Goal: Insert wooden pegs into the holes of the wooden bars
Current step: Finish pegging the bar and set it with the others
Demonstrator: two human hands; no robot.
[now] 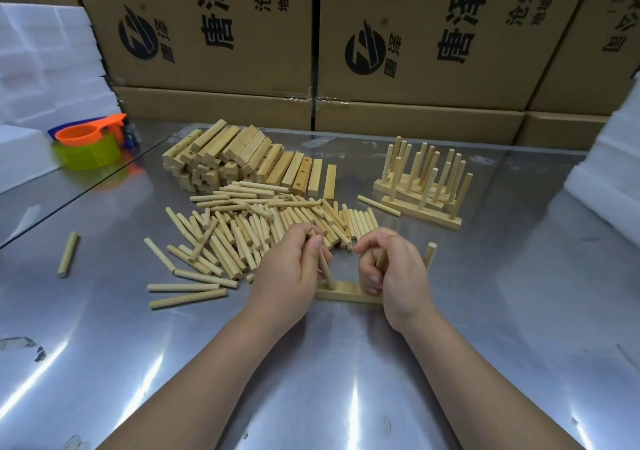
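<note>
Two gripped pegs (326,273) stand near-upright on the crosswise bar (346,293).

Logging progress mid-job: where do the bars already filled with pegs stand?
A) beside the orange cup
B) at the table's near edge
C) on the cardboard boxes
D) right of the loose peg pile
D: the filled bars, pegs upright, stand on the table right of the loose peg pile.

loose pegs (263,231) before stacked bars (242,159), finished bars (420,186) right, boxes (311,34) behind
</note>
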